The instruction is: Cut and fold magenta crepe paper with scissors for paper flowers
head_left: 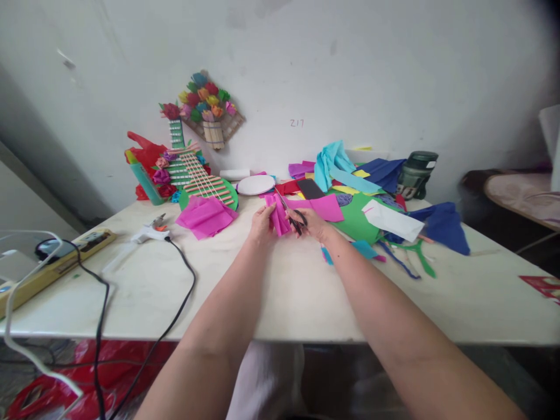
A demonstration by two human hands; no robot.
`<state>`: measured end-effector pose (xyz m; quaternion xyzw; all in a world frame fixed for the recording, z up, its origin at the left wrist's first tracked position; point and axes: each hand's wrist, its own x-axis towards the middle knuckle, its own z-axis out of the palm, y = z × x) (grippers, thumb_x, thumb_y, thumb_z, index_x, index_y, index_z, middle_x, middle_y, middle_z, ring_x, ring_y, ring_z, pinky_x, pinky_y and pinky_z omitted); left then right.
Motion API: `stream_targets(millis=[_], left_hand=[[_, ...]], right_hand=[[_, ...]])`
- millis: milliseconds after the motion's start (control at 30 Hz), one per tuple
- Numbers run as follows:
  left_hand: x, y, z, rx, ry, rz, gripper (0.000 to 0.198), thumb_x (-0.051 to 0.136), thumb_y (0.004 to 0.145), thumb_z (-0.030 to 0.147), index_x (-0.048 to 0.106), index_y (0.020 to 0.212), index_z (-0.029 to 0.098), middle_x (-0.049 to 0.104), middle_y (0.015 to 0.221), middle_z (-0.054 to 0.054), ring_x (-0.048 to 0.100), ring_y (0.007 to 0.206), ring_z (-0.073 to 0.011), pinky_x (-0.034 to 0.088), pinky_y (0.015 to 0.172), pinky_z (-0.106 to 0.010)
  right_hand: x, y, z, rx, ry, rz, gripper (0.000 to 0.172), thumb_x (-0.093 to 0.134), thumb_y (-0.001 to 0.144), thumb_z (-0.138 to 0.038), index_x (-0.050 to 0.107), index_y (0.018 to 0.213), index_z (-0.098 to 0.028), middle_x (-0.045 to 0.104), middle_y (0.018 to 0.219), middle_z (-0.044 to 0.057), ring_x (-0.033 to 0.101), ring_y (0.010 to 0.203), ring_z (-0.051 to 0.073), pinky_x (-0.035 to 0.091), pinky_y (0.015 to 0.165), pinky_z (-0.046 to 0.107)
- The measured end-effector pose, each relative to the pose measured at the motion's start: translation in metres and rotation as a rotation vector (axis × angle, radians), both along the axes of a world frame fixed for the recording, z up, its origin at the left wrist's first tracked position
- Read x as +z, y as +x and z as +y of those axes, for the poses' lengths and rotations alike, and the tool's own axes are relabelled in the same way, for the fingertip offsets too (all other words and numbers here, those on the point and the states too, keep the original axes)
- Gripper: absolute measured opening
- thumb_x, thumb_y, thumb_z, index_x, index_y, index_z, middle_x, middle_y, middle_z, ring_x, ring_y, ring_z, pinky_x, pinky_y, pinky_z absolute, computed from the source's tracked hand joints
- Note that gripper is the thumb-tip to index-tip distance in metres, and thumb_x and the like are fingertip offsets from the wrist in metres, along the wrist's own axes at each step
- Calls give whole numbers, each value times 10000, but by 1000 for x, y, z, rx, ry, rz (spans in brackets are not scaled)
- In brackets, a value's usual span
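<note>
Head view shows me the left hand (pixel 262 221) pinching a layered magenta paper strip (pixel 278 217), thin and creased, above the smooth pale table (pixel 291 297), its long axis running wallward, while the right hand (pixel 311 226) grips black-handled scissors (pixel 296 225), metal blades pointing forward-left.

The left hand (pixel 261 223) pinches pink paper (pixel 280 218); the right hand (pixel 310 223) holds scissors (pixel 299 222) at its edge. On the table (pixel 297 297), a glue gun (pixel 149 234) and a guitar (pixel 205 185) are to the left, a phone (pixel 310 188), coloured sheets (pixel 361 217) and a flask (pixel 415 176) to the right. Flowers (pixel 205 98) hang on the wall (pixel 371 76).
</note>
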<state>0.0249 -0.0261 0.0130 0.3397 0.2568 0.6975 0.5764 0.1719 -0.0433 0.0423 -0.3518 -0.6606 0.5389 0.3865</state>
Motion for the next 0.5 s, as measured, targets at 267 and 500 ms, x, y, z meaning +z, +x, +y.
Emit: stream_targets(millis=[267,500], left_hand=[[3,3,-2,-2,-22,-12,224,766,597,234,596,698,130,650,616,-25,607,549,-137,479,604,-265],[1,3,-1,18,-31,-20,192,749,626,216,583,690,142,631,607,-10,606,558,-135,475,625,-270]], right_hand=[[-4,-2,5,-26,59,-9,402,622,707,-534,533,609,-155,545,467,-24,482,334,78,267,300,188],[-8,-2,9,-42,75,6,345,644,695,-470,548,596,-154,519,448,-44,461,329,74,327,328,195]])
